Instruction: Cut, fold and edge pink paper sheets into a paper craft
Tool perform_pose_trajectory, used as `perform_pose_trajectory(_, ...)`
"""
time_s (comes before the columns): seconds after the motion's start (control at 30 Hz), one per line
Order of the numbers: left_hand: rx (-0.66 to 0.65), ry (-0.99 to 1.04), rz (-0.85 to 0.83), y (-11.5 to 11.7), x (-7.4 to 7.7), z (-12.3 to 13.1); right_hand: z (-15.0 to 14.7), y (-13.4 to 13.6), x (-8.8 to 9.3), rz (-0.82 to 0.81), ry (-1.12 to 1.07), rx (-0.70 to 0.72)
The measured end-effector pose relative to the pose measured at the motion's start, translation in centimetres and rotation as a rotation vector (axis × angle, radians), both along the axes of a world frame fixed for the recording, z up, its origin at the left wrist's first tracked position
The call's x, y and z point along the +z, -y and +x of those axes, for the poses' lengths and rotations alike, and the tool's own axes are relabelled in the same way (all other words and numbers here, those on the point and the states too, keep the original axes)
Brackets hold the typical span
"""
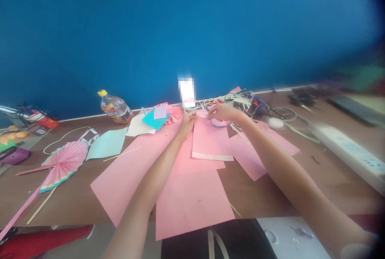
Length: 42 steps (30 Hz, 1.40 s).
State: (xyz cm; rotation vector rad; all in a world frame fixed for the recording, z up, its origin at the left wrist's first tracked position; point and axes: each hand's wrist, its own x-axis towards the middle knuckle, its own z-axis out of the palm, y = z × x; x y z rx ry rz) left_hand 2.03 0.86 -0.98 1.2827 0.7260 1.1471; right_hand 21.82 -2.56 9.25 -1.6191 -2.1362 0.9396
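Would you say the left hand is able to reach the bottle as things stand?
Probably yes: only flat papers lie between the left hand and the bottle, with nothing upright in the way.

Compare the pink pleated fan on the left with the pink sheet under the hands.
The fan is pleated into a rounded spread with a coloured rim; the sheet is smooth, rectangular and plain. The fan lies apart from the hands; the left hand and right hand sit at the sheet's far edge. Both are pink paper.
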Motion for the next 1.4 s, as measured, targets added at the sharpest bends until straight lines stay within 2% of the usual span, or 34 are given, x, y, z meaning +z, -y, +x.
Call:
perform_pose_trajectory(0.63,0.020,0.035,-0.023,-0.01,-0.17,0.01,-0.08,0.18,0.23,0.008,0.018,0.003)
perform_pose_trajectory(0.83,0.023,0.018,0.001,0.01,-0.14,-0.01,0.02,-0.09,-0.33,0.019,0.029,0.018)
perform_pose_trajectory(1.07,0.024,-0.012,0.009,-0.19,-0.28,-0.12,0.02,-0.12,-0.15,0.012,0.041,0.004)
perform_pose_trajectory(1.4,0.021,-0.033,0.018,0.41,0.26,0.00,-0.18,0.24,0.12,0.028,0.048,-0.020)
